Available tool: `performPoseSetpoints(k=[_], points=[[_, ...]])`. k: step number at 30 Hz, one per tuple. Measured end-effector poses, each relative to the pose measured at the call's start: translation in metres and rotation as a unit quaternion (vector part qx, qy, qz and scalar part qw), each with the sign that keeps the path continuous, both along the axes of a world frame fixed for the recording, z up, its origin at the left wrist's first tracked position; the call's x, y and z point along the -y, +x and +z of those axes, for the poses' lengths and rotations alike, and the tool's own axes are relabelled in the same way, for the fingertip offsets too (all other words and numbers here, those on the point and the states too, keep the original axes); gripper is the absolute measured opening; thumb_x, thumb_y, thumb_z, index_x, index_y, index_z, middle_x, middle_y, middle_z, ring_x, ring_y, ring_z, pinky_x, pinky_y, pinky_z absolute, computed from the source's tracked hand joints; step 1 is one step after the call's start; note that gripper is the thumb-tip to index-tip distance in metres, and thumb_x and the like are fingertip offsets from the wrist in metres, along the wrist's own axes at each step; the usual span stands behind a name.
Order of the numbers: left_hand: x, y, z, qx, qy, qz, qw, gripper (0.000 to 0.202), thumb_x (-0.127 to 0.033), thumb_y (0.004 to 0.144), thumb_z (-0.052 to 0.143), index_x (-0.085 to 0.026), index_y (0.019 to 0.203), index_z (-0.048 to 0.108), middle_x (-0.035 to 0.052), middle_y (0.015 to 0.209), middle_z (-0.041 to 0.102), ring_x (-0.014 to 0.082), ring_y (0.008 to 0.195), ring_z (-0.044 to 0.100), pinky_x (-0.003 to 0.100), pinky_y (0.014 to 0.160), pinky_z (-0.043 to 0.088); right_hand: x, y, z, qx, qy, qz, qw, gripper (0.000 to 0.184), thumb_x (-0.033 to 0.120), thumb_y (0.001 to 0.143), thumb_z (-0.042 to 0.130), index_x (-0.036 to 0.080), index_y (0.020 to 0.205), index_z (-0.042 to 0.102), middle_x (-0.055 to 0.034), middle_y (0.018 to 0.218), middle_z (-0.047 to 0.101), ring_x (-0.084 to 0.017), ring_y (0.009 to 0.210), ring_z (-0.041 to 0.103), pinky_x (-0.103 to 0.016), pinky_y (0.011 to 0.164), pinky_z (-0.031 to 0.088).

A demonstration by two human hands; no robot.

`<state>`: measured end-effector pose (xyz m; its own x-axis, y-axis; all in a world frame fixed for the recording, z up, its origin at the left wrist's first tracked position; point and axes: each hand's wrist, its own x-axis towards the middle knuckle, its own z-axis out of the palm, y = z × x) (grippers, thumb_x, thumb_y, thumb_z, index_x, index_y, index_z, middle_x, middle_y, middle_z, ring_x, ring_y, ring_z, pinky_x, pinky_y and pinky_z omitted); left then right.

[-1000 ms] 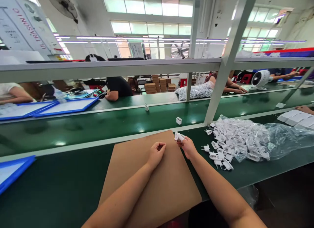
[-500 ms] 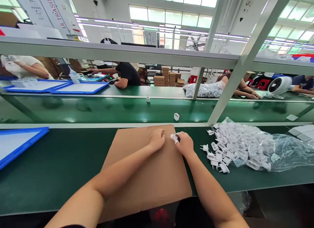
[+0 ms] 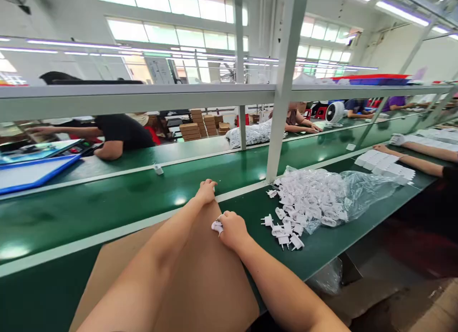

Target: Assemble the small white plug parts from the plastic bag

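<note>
My left hand (image 3: pixel 206 191) reaches over the far edge of the brown cardboard sheet (image 3: pixel 200 265) to the green belt. Its fingers are closed round a small white charger housing, of which only a sliver shows. My right hand (image 3: pixel 233 229) is closed on a white plug piece (image 3: pixel 216 225) above the right side of the cardboard. Right of that hand, loose white plug pieces (image 3: pixel 286 229) with metal pins lie on the green bench. Many more spill from a clear plastic bag (image 3: pixel 368 189).
A white charger (image 3: pixel 158 169) stands on the belt (image 3: pixel 193 179) at the left. A grey upright post (image 3: pixel 279 112) rises behind the plug pile. Another person's hands (image 3: pixel 388 150) are by white boxes (image 3: pixel 386 165) at the right. Co-workers sit across the belt.
My view has turned to the right. My left hand has moved from the cardboard to the charger housing on the belt and closed on it. My right hand still holds the plug piece.
</note>
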<state>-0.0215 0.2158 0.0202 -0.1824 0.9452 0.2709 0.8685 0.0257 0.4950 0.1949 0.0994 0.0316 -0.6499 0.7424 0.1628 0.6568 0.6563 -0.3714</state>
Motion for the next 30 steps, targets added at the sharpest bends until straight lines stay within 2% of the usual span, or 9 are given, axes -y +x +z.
performPoseSetpoints(k=[2, 5, 10, 12, 14, 17, 20, 24, 30], points=[[0.008, -0.004, 0.004, -0.004, 0.01, 0.008, 1.0, 0.021, -0.03, 0.078, 0.064, -0.02, 0.095, 0.071, 0.0162, 0.111, 0.064, 0.0348, 0.112, 0.056, 0.046, 0.099, 0.044, 0.001, 0.0, -0.001, -0.008, 0.004, 0.001, 1.0, 0.019, 0.016, 0.078, 0.066, 0.019, 0.097, 0.066, -0.008, 0.106, 0.064, -0.024, 0.095, 0.059, -0.03, 0.071, 0.044], [0.034, -0.009, 0.012, 0.0, 0.035, 0.026, 0.999, 0.029, -0.041, 0.082, 0.062, -0.02, 0.1, 0.07, 0.0124, 0.106, 0.063, 0.0302, 0.1, 0.06, 0.041, 0.09, 0.048, 0.002, 0.0, 0.0, -0.032, 0.005, -0.005, 0.999, 0.019, 0.016, 0.078, 0.065, 0.019, 0.097, 0.066, -0.0072, 0.107, 0.064, -0.022, 0.095, 0.059, -0.029, 0.069, 0.043], [0.11, -0.005, 0.021, 0.016, 0.041, 0.03, 0.999, 0.04, -0.056, 0.082, 0.066, -0.023, 0.102, 0.071, 0.0071, 0.102, 0.066, 0.0251, 0.089, 0.063, 0.034, 0.082, 0.049, -0.004, 0.001, 0.005, -0.076, 0.003, -0.035, 0.996, 0.025, 0.014, 0.087, 0.058, 0.02, 0.11, 0.066, -0.008, 0.108, 0.063, -0.023, 0.1, 0.057, -0.029, 0.077, 0.045], [0.147, 0.006, 0.02, 0.017, 0.036, 0.015, 0.999, 0.039, -0.058, 0.083, 0.066, -0.024, 0.102, 0.071, 0.0063, 0.1, 0.067, 0.0251, 0.091, 0.063, 0.034, 0.083, 0.049, -0.006, 0.002, 0.005, -0.101, 0.005, -0.039, 0.994, 0.028, 0.017, 0.092, 0.054, 0.02, 0.118, 0.064, -0.0097, 0.112, 0.062, -0.024, 0.105, 0.055, -0.031, 0.083, 0.046], [0.179, 0.021, 0.016, 0.009, 0.04, -0.004, 0.999, 0.037, -0.056, 0.085, 0.067, -0.025, 0.103, 0.071, 0.0062, 0.102, 0.068, 0.0259, 0.096, 0.063, 0.035, 0.086, 0.048, -0.008, 0.0, 0.003, -0.172, 0.015, -0.031, 0.984, 0.025, 0.021, 0.094, 0.056, 0.02, 0.117, 0.066, -0.0093, 0.107, 0.063, -0.023, 0.103, 0.056, -0.032, 0.086, 0.046], [0.21, 0.04, 0.005, 0.006, 0.031, -0.003, 0.999, 0.034, -0.05, 0.082, 0.074, -0.023, 0.102, 0.072, 0.0067, 0.1, 0.067, 0.0279, 0.101, 0.061, 0.037, 0.088, 0.047, -0.007, -0.006, -0.002, -0.257, 0.001, 0.016, 0.966, 0.02, 0.027, 0.096, 0.058, 0.019, 0.111, 0.069, -0.0088, 0.102, 0.063, -0.022, 0.098, 0.058, -0.032, 0.085, 0.049], [0.223, 0.044, -0.007, 0.097, 0.027, 0.0, 0.995, 0.042, -0.046, 0.074, 0.082, -0.02, 0.105, 0.071, 0.0075, 0.1, 0.066, 0.0279, 0.1, 0.061, 0.037, 0.087, 0.048, 0.001, -0.012, -0.002, -0.309, -0.027, 0.073, 0.948, 0.02, 0.032, 0.096, 0.06, 0.019, 0.108, 0.07, -0.0075, 0.098, 0.063, -0.02, 0.094, 0.061, -0.031, 0.081, 0.051], [0.228, 0.038, -0.016, 0.239, 0.035, -0.024, 0.97, 0.036, -0.05, 0.078, 0.077, -0.019, 0.095, 0.071, 0.0054, 0.093, 0.065, 0.0205, 0.081, 0.06, 0.033, 0.073, 0.049, 0.019, -0.011, 0.007, -0.298, -0.006, 0.137, 0.945, 0.021, 0.027, 0.096, 0.057, 0.022, 0.113, 0.068, -0.0069, 0.1, 0.065, -0.021, 0.095, 0.061, -0.033, 0.084, 0.052], [0.228, 0.032, -0.016, 0.268, 0.056, -0.044, 0.961, 0.027, -0.043, 0.077, 0.077, -0.018, 0.079, 0.066, 0.0034, 0.086, 0.061, 0.0189, 0.079, 0.059, 0.032, 0.072, 0.047, 0.031, -0.012, 0.014, -0.202, 0.099, 0.173, 0.959, 0.031, 0.016, 0.094, 0.051, 0.02, 0.121, 0.066, -0.0104, 0.104, 0.064, -0.026, 0.098, 0.056, -0.04, 0.086, 0.049]])
